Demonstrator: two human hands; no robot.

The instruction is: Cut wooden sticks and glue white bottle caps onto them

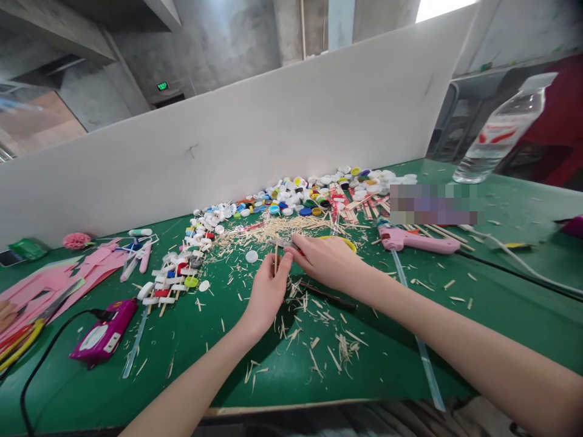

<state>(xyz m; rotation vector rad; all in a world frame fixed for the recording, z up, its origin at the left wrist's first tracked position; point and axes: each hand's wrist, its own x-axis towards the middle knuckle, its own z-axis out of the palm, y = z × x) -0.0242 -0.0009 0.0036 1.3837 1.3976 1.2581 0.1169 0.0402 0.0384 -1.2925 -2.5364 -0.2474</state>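
My left hand [266,291] is closed around a thin wooden stick [276,257], which stands almost upright between thumb and fingers. Close against it, my right hand [323,258] grips a small grey blade [286,244]; its handle is hidden inside the fingers. Pale wood shavings [273,230] are heaped just beyond both hands, and more splinters [344,349] lie scattered in front. Under my right wrist rests a dark, thin rod [328,295]. A yellow ring-shaped thing [348,243] shows partly behind my right hand.
Bottle caps [296,193] are piled along the white partition [255,133]. A pink glue gun [419,240] with a black cable lies right, near an upright water bottle [496,136]. Left are caps threaded on sticks [170,279], a purple power strip [104,332], scissors [27,340] and pink paper [86,273].
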